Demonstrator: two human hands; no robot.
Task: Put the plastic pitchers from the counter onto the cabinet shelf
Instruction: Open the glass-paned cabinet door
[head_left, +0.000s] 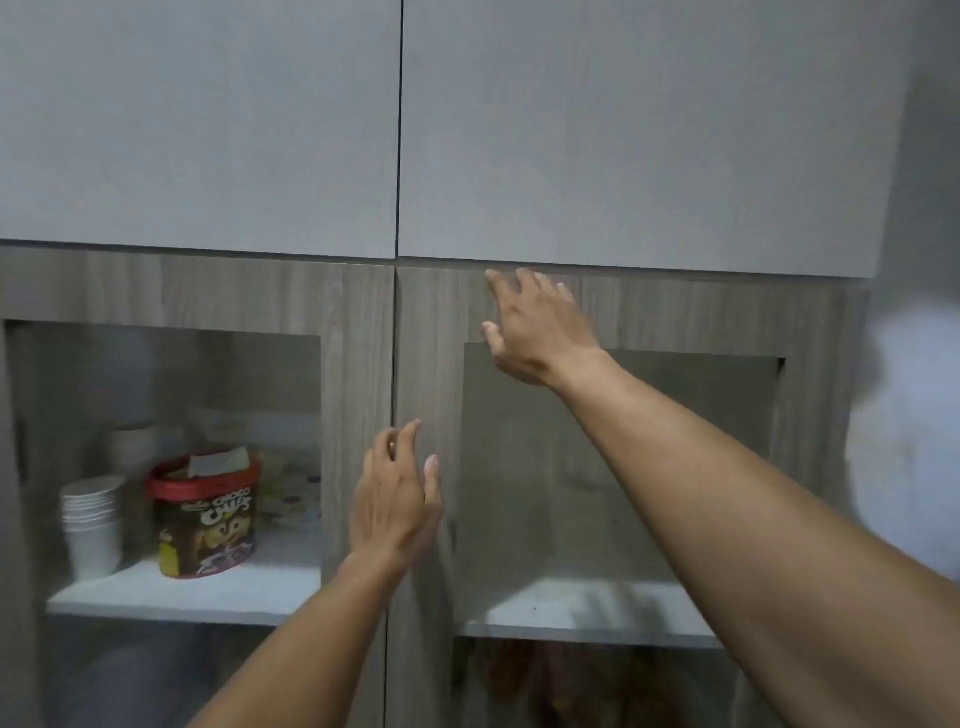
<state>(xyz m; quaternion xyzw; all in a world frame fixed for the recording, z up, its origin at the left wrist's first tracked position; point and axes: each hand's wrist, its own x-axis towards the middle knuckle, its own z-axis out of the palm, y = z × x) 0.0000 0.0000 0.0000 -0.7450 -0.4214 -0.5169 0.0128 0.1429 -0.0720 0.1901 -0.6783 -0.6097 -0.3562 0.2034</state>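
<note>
Behind glass doors (618, 467), blurred shelf (587, 608).

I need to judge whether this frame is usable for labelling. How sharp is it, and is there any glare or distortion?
Head view: soft overall, with motion blur on the left hand and right hand; the cereal tub label is still readable; pale glare smears the wall at right; wide-angle bending tilts the cabinet doors.
</note>
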